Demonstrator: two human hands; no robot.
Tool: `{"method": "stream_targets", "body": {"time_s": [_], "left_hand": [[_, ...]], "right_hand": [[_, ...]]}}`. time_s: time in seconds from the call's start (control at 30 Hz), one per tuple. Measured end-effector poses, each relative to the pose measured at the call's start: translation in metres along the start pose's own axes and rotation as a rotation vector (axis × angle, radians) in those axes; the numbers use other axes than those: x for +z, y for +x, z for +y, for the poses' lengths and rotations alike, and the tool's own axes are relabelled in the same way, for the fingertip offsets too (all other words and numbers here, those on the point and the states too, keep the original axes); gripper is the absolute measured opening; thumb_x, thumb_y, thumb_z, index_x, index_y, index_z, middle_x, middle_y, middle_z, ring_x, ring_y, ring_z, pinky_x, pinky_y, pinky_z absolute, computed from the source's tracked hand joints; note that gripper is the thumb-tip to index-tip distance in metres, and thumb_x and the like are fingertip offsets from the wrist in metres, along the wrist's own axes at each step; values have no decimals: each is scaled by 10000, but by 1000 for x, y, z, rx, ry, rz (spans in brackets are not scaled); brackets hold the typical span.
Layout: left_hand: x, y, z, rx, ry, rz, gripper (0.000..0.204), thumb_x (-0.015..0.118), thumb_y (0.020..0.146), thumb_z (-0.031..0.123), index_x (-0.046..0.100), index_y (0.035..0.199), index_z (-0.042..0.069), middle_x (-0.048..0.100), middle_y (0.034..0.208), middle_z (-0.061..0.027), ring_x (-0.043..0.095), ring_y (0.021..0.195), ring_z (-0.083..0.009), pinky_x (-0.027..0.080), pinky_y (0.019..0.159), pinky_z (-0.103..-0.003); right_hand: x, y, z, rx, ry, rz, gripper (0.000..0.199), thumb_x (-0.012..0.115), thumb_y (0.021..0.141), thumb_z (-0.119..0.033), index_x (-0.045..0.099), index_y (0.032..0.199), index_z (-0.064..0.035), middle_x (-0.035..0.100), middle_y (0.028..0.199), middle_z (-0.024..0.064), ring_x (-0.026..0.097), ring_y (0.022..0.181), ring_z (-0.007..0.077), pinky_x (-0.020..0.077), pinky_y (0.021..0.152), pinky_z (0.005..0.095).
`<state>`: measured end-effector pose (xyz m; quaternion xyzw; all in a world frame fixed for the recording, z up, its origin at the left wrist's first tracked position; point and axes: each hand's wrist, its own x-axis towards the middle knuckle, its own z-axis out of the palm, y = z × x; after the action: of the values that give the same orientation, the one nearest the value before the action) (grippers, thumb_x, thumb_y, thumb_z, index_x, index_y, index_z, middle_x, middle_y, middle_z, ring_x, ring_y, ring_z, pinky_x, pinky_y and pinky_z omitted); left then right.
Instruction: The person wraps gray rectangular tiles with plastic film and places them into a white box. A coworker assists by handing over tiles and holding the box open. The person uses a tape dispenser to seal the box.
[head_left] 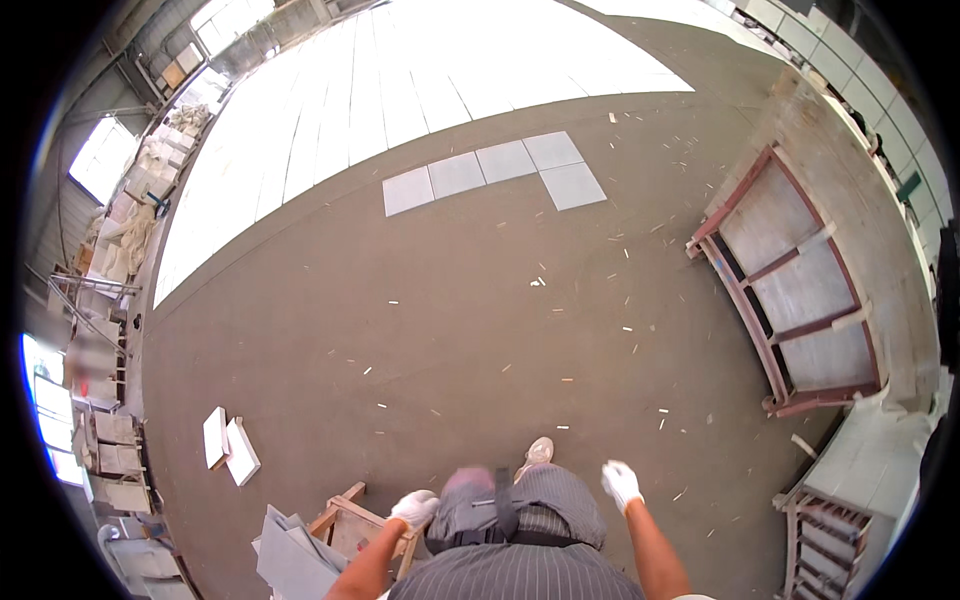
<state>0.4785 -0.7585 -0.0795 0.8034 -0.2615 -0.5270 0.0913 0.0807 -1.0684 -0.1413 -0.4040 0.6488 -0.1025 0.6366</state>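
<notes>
Clearly, both hands wear white knitted-looking gloves: the left hand [415, 508] is beside a wooden stand [350, 527], fingers bent, and I cannot tell whether it touches or grips it; the right hand [621, 484] hangs over the smooth brownish floor [470, 350], fingers loosely bent, though I cannot tell how far they close. Flat, sharp-cornered grey sheets [292, 560] sit at the stand's left side. Farther left lie two white rectangular blocks [242, 453], close together. Ahead, five pale square tiles [506, 161] form a bent row, near bright white panels [400, 80]. To the right stands a reddish frame [815, 325] with greyish panes; any lettering is too small to tell
</notes>
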Motion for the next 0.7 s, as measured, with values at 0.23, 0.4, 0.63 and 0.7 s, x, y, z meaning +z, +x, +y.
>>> {"method": "stream_targets", "body": {"time_s": [0.23,0.4,0.63,0.7], "left_hand": [[-88,105,53,-351,-185,9,451,594,940,371,707,1179,6,750,1035,-139,699,939,-243,529,840,-366],[-176,289,112,188,921,-391,317,543,926,258,736,1097,72,722,1122,-187,702,1038,-358,558,901,-445],[-422,501,532,130,-208,173,468,608,961,338,646,1262,-19,671,1270,-175,627,1184,-276,466,1030,-355],[-475,536,663,155,-462,140,413,618,985,269,625,1307,10,686,1175,-53,616,1026,-130,498,923,-291]], "right_hand": [[79,184,-349,-208,153,-207,384,689,956,-192,594,1309,-73,685,995,27,638,819,113,532,702,272],[69,301,-444,-66,279,-127,385,680,959,-210,596,1312,-80,696,1027,42,661,845,140,549,731,283],[-60,391,-457,308,429,254,88,566,953,-179,579,866,-182,559,756,-14,554,620,136,441,502,283],[-102,425,-458,368,508,211,149,531,957,-164,531,814,-203,522,699,-19,521,550,151,420,453,300]]}}
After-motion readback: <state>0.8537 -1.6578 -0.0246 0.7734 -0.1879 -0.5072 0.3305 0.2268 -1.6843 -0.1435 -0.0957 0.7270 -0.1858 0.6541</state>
